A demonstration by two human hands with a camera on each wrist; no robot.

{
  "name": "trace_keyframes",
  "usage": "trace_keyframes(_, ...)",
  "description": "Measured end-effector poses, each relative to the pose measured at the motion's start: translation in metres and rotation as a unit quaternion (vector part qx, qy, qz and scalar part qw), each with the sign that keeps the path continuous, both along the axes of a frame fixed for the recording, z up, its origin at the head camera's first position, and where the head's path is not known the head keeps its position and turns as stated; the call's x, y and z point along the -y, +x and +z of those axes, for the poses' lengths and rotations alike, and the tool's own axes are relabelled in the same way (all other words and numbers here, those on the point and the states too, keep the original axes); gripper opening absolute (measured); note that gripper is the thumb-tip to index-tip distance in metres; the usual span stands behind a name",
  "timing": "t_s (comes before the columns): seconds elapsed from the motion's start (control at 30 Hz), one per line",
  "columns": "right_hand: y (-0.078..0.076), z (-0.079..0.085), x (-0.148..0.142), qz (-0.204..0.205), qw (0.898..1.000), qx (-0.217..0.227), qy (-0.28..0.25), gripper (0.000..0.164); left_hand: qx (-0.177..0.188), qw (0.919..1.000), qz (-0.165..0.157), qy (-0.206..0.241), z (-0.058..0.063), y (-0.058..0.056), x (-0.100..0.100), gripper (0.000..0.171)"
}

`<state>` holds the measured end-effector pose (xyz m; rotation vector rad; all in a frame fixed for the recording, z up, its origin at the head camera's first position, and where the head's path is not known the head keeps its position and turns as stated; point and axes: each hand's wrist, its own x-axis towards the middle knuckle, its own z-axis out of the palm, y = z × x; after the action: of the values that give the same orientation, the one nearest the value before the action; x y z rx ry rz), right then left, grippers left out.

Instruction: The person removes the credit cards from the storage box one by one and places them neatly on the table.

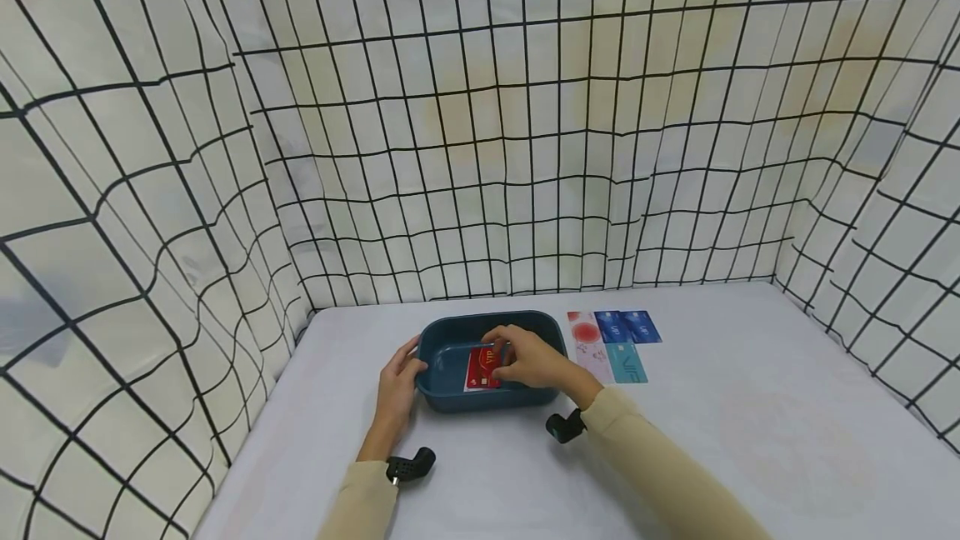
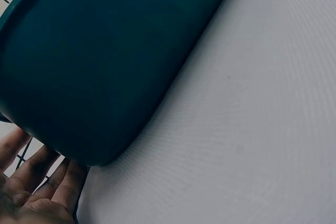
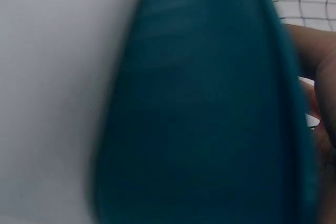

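A dark teal plastic basin (image 1: 450,401) stands on the white table. My left hand (image 1: 400,382) holds its left end, thumb at the rim and fingers against the outer wall; in the left wrist view those fingers (image 2: 68,184) meet the basin's lower corner. My right hand (image 1: 528,357) reaches over the right side into the basin, its bent fingers and thumb gripping a red card (image 1: 480,369) with pale lettering. A white edge shows beneath this card. In the right wrist view the basin wall hides most of the right hand (image 3: 325,98).
Right of the basin lie two dark blue cards (image 1: 641,327), a teal card (image 1: 626,363), a white card with a red circle (image 1: 585,330) and a pink card (image 1: 594,361). Black netting (image 1: 525,140) over white sheeting surrounds the table's back and sides.
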<state>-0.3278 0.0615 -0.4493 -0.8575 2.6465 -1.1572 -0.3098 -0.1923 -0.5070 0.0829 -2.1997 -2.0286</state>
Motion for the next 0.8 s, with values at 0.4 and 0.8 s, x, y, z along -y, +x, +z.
trace_keyframes(0.4,-0.025,-0.019,0.015,-0.033,0.997,0.043,0.059,0.075,0.006,1.0,0.006,-0.003,-0.001,-0.001,0.0,0.055)
trace_keyframes(0.8,-0.031,-0.025,0.016,-0.056,0.993,0.063,0.089,0.081,0.01,0.9998,0.005,-0.015,-0.001,-0.001,0.001,0.055)
